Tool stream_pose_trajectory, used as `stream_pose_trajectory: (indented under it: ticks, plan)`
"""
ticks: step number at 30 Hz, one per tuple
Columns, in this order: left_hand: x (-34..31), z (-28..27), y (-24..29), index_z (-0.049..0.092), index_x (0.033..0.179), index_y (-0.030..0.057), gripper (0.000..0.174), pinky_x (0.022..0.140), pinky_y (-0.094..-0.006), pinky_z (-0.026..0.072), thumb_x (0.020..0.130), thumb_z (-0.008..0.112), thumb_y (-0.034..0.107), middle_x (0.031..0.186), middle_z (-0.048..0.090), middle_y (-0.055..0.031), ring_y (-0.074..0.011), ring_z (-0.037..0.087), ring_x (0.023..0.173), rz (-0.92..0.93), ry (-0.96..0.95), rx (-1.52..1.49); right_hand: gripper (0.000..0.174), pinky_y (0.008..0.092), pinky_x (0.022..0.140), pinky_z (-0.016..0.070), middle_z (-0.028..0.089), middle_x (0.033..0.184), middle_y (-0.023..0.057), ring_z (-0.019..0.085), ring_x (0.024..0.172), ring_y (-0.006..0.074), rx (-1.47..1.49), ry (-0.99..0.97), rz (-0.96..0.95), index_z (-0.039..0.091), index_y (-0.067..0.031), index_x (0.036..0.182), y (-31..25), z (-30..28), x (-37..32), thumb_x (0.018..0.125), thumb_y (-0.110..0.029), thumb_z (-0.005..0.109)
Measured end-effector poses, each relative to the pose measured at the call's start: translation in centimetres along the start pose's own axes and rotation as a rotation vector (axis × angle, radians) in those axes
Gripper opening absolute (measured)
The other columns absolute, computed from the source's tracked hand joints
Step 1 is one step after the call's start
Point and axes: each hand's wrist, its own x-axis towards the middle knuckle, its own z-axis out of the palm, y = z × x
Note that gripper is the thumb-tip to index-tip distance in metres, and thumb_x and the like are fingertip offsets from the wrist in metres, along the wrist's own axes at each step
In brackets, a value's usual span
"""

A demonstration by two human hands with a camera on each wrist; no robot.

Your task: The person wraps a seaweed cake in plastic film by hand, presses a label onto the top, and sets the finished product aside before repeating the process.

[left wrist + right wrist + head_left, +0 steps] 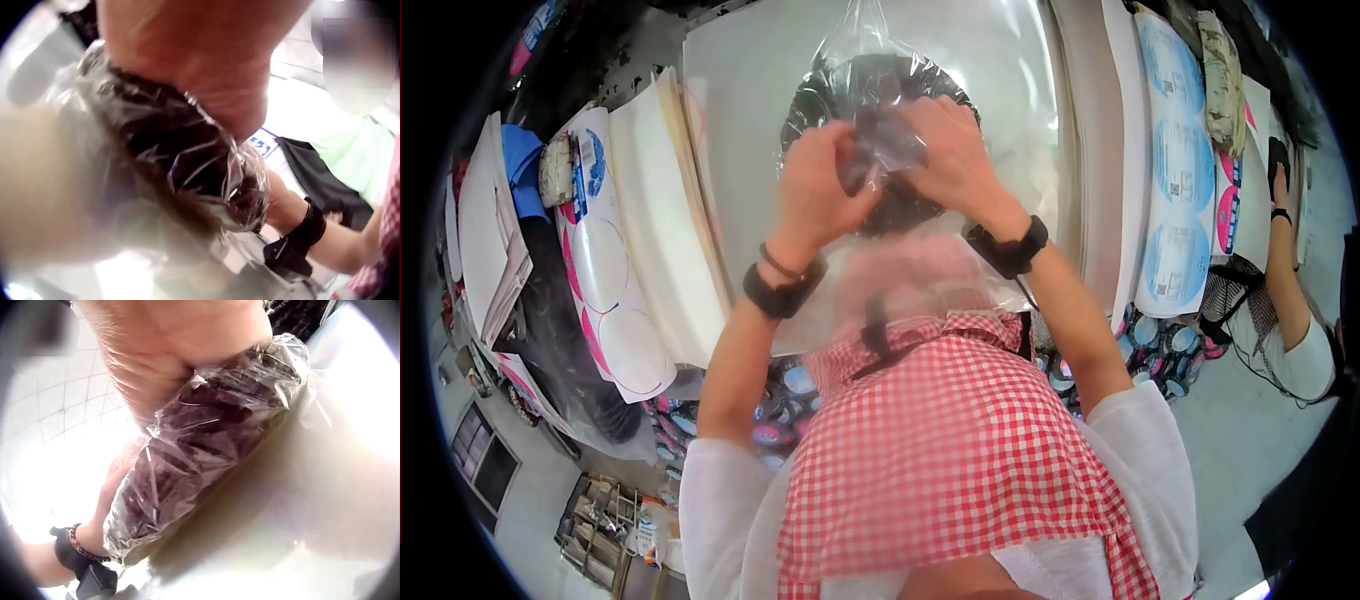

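A dark, round, thick disc-shaped bundle in a clear plastic bag (892,212) lies on the pale work surface in front of me. My left hand (825,185) rests on the left part of its top, thumb toward the middle. On the right part lies my right hand (955,155), its fingers reaching over the top. Both wrist views show the crinkled film (181,147) tight over the dark contents, with a palm (181,337) against the bundle. The fingertips are blurred or hidden. At the far end the bag's plastic (865,30) gathers into loose folds.
Stacks of pale sheets (665,210) stand left of the work surface and more sheets (1095,150) on the right. Printed label sheets (1175,170) with blue circles lie beyond. Several round printed packs (1170,350) sit below the table edge. Another person's arm (1280,260) is far right.
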Motion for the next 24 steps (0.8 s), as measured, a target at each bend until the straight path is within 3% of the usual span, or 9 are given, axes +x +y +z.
stream_pose_trajectory:
  ticks: [2, 3, 6, 10, 13, 16, 19, 22, 24]
  plan:
    - [1.5, -0.5, 0.9, 0.058, 0.112, -0.0002, 0.053, 0.095, -0.0443, 0.0407, 0.066, 0.074, 0.018, 0.119, 0.052, -0.0203, -0.0384, 0.049, 0.108, 0.235, 0.226, 0.054, 0.042, 0.0384, 0.079, 0.0402, 0.057, 0.095, 0.0055, 0.054, 0.092, 0.0263, -0.039, -0.03, -0.054, 0.063, -0.0112, 0.106, 0.4, -0.1, 0.1, 0.066, -0.017, 0.074]
    - [2.5, -1.4, 1.7, 0.059, 0.112, 0.0019, 0.056, 0.096, -0.0443, 0.041, 0.062, 0.074, 0.021, 0.124, 0.051, -0.021, -0.0395, 0.05, 0.111, 0.367, 0.281, 0.337, 0.042, 0.0378, 0.077, 0.0395, 0.056, 0.094, 0.0048, 0.053, 0.09, 0.026, -0.061, -0.049, -0.071, 0.064, -0.0117, 0.106, 0.5, -0.2, -0.2, 0.067, -0.017, 0.074]
    - [4.0, -0.8, -1.2, 0.06, 0.106, 0.0032, 0.052, 0.096, -0.0445, 0.041, 0.059, 0.072, 0.021, 0.127, 0.052, -0.0203, -0.039, 0.05, 0.113, 0.443, 0.041, 0.167, 0.036, 0.0407, 0.085, 0.0406, 0.058, 0.103, 0.004, 0.054, 0.099, 0.026, -0.075, -0.069, -0.052, 0.065, -0.0115, 0.101, 0.0, -0.6, -0.1, 0.066, -0.016, 0.074]
    - [2.5, -0.5, -2.3, 0.06, 0.093, 0.0021, 0.042, 0.094, -0.0445, 0.0427, 0.056, 0.072, 0.017, 0.114, 0.057, -0.0166, -0.0371, 0.054, 0.106, 0.288, -0.082, 0.077, 0.034, 0.0437, 0.098, 0.038, 0.059, 0.115, 0.0033, 0.052, 0.112, 0.0263, -0.129, 0.012, -0.121, 0.064, -0.0107, 0.1, -0.5, -1.2, 1.4, 0.067, -0.014, 0.073]
    - [3.2, -0.1, -0.4, 0.058, 0.1, 0.0024, 0.049, 0.098, -0.0425, 0.0393, 0.055, 0.074, 0.017, 0.107, 0.06, -0.0131, -0.035, 0.053, 0.109, 0.329, 0.268, -0.066, 0.029, 0.0439, 0.1, 0.0383, 0.059, 0.116, 0.0049, 0.052, 0.114, 0.0277, 0.032, -0.087, -0.192, 0.063, -0.0091, 0.095, 1.2, -0.6, 1.1, 0.068, -0.013, 0.073]
    - [4.3, 0.0, 0.5, 0.057, 0.104, 0.0028, 0.05, 0.1, -0.0413, 0.0367, 0.058, 0.071, 0.016, 0.106, 0.061, -0.0106, -0.0335, 0.053, 0.112, 0.317, 0.296, -0.126, 0.034, 0.043, 0.099, 0.0391, 0.058, 0.118, 0.0065, 0.051, 0.115, 0.0287, -0.008, -0.096, -0.248, 0.059, -0.0081, 0.098, 1.6, -0.5, 1.0, 0.067, -0.013, 0.073]
    - [3.9, -0.5, -1.6, 0.056, 0.1, 0.003, 0.044, 0.099, -0.042, 0.037, 0.059, 0.066, 0.015, 0.111, 0.06, -0.0119, -0.0344, 0.053, 0.109, 0.235, -0.035, 0.013, 0.045, 0.0422, 0.098, 0.0393, 0.055, 0.121, 0.0082, 0.051, 0.114, 0.029, 0.259, 0.166, -0.081, 0.056, -0.0076, 0.108, 1.1, 0.2, 0.9, 0.067, -0.014, 0.073]
    - [3.6, -0.5, -1.5, 0.054, 0.098, 0.003, 0.043, 0.098, -0.0425, 0.0367, 0.058, 0.065, 0.015, 0.109, 0.06, -0.0129, -0.0352, 0.053, 0.105, 0.345, 0.009, 0.034, 0.054, 0.0428, 0.097, 0.0394, 0.053, 0.122, 0.01, 0.05, 0.115, 0.0308, 0.022, 0.049, -0.109, 0.052, -0.0073, 0.115, 0.4, -0.3, 1.7, 0.066, -0.016, 0.073]
    - [2.3, -0.6, -0.4, 0.053, 0.118, 0.0033, 0.057, 0.106, -0.0442, 0.0299, 0.069, 0.068, 0.028, 0.122, 0.057, -0.0135, -0.0335, 0.047, 0.12, 0.284, 0.115, 0.009, 0.052, 0.0427, 0.098, 0.0379, 0.053, 0.121, 0.0093, 0.047, 0.119, 0.0307, -0.128, -0.056, -0.125, 0.054, -0.0057, 0.115, 0.5, -0.4, 1.4, 0.067, -0.016, 0.071]
